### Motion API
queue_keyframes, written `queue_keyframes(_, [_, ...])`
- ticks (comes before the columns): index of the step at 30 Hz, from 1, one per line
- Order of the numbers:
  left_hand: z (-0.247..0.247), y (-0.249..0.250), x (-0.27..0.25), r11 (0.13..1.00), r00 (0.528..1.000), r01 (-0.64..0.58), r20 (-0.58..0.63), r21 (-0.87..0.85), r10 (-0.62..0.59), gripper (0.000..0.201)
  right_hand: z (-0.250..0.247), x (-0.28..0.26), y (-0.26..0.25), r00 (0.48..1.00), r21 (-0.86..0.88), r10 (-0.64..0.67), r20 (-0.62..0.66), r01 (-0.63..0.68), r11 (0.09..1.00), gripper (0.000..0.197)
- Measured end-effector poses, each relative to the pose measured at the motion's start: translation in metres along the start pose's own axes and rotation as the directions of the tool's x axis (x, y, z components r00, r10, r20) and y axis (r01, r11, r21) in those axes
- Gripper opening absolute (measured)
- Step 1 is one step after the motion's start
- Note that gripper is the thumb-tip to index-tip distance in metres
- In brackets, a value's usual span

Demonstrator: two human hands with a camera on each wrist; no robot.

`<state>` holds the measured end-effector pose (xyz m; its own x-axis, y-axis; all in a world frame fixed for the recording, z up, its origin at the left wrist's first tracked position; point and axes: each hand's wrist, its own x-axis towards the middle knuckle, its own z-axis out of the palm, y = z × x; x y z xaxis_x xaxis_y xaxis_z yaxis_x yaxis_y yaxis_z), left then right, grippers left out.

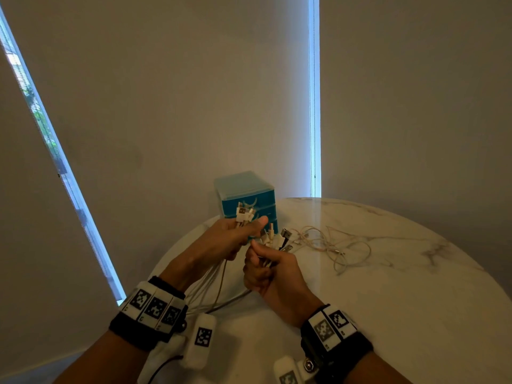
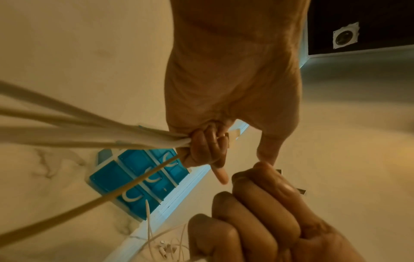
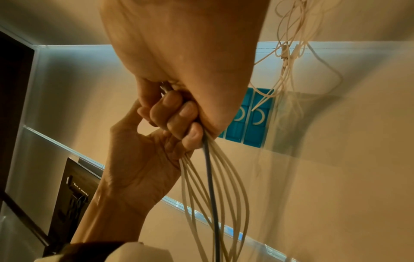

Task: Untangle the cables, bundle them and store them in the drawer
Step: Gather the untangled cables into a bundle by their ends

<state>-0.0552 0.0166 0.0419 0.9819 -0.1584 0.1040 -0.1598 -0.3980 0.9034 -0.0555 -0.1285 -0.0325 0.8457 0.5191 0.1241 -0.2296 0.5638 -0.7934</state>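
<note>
Two hands were closed on cable ends above the near edge of the marble table [image 1: 388, 314]. The left hand [image 1: 221, 243] had its fingers curled round a bunch of white cables [image 1: 213, 284], thumb pressed across the top, with the USB plugs [image 1: 243, 213] sticking up past the thumb. The right hand [image 1: 273, 275], just beside and slightly below it, was fisted round a second bunch of cable ends [image 1: 277, 239], whose plugs fanned out above the knuckles. From the right wrist view, the strands below that fist were several pale cables and one dark one [image 3: 210, 177], hanging in long loops. From the left wrist view, the white strands ran off from the curled fingers [image 2: 206, 147] toward the camera.

Past the hands, a loose tangle of thin pale cables [image 1: 332, 245] lay on the tabletop, to the right of the fists and apart from them. Behind the left hand stood a small blue drawer unit [image 1: 243, 192] at the table's far edge, its drawers shut, with white crescent handles [image 2: 154, 179]. What was inside them could not be made out. No cable was in a drawer.
</note>
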Motion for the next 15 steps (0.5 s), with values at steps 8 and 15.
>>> queue_keyframes(8, [0.0007,0.0022,-0.0004,0.995,0.995,-0.095,-0.018,0.036,0.096,0.034,0.0011,-0.0055,-0.0046,0.998,-0.018,-0.028,0.048,0.029,0.999,0.031])
queue_keyframes(15, [0.0056,0.0067,-0.001,0.984,0.984,-0.174,-0.032,0.04,0.175,0.031,-0.0036,-0.0033,0.0016,0.998,-0.103,0.05,0.036,-0.046,0.994,0.038])
